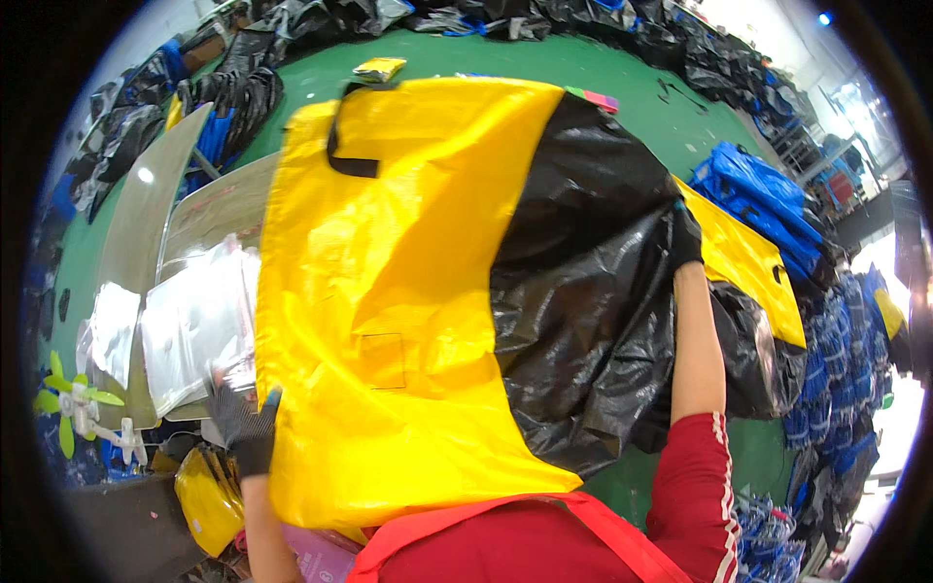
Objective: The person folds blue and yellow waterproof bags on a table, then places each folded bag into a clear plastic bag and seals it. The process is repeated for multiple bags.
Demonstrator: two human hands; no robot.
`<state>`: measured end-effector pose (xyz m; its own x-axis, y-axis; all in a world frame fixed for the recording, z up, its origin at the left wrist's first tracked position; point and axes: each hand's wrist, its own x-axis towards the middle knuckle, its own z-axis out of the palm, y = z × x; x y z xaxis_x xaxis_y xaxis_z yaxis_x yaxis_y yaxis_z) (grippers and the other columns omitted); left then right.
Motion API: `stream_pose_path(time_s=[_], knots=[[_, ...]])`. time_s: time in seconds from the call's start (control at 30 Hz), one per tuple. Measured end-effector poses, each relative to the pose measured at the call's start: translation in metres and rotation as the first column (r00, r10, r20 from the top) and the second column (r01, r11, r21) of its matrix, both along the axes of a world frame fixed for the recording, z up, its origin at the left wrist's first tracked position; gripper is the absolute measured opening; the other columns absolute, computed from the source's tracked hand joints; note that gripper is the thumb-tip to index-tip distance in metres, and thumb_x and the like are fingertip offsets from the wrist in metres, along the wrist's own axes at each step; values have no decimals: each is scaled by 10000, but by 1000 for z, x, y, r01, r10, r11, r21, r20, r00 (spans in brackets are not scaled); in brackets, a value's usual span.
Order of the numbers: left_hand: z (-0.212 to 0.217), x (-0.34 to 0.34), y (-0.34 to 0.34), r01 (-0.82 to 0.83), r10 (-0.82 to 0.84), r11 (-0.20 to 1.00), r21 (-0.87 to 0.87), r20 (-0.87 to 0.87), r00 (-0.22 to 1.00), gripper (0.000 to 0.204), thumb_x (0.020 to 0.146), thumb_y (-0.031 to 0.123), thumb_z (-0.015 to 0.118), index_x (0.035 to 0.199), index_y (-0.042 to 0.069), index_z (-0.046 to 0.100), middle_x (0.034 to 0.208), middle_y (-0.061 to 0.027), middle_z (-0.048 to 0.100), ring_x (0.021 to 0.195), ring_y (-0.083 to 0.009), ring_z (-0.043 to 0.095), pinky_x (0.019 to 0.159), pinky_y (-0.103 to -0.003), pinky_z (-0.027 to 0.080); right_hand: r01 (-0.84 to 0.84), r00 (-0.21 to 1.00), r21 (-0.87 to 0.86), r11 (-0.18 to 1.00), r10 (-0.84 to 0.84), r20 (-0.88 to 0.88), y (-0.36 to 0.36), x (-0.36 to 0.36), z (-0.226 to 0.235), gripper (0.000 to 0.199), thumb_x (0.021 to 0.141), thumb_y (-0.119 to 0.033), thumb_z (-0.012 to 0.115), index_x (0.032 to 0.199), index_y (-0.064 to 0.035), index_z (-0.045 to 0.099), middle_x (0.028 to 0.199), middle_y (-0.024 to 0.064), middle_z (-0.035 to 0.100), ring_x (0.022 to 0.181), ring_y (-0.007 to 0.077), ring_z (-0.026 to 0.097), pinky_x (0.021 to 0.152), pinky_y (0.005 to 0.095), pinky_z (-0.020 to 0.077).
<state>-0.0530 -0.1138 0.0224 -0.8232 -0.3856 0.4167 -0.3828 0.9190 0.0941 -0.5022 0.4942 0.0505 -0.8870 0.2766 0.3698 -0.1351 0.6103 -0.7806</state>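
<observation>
Green surface [466, 56], dark heaps [700, 63] beyond.
Your creased tarp [418, 253] gleams yellow and black; left hand [245, 423] spread, empty, at its edge; right hand [686, 238] partly hidden, grip unclear.

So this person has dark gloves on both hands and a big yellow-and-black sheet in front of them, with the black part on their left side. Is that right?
Not quite: the head view shows the black part on the person's right side. The big yellow-and-black sheet is in front of them, and dark gloves do cover both hands.
</observation>
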Motion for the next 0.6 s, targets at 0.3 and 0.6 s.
stream_pose_path(time_s=[0.3,0.6], knots=[[-76,223,-79,52,170,-161,986,-24,985,487,930,203,613,1366,26,488,1346,-173,548,1243,-342,510,978,-435,445,-77,987,421,904,129,-97,33,-27,-11,411,944,-398,523,840,-19,645,835,220,660,789,397,612,669,462,444],[68,-28,43,394,-417,830,393,-31,908,342,851,193,620,1136,7,591,1108,-204,632,1026,-405,606,900,-430,495,-431,858,700,569,18,514,1,-12,46,603,822,-398,579,1282,-11,533,1147,292,623,1136,417,573,970,446,446]])
